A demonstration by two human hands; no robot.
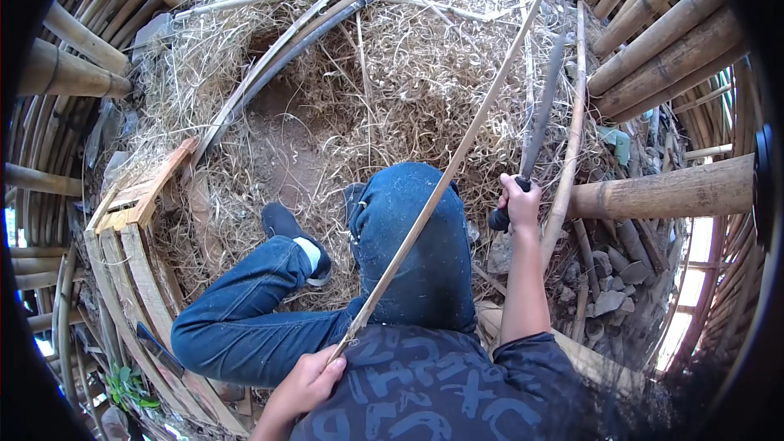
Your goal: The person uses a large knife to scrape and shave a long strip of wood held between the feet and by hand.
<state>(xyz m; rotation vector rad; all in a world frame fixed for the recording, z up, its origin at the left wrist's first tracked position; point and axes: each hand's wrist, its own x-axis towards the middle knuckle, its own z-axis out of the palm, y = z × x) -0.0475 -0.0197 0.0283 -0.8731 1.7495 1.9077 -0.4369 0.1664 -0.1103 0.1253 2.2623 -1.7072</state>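
Biggest first: walls of bamboo poles [670, 49] ring the spot, with a pile of pale curled shavings [457, 73] covering most of the ground ahead. Person sits low, blue jeans [412, 253], right knee forward, left leg folded out to the left, dark shoe [279, 220] on the ground. Slatted wooden frame [145, 269] on the left, beside the bent leg. Thick bamboo pole [661, 189] sticks in from the right, near the right hand. Main item: long thin bamboo strip [459, 155], running diagonally from the lap, over the right thigh, out above the shavings to upper right. Near end is in the left hand [309, 384], fingers closed on it right by the dark shirt [416, 384]. Long-bladed knife [545, 106] is right of the strip, blade pointing away, apart from the strip in this view. Right hand [521, 206] is clamped on its black handle, well ahead of the left hand. Smaller stuff: grey stones [608, 302] heaped low right, a green piece [618, 145] above the thick pole, leafy plant [131, 388] bottom left.
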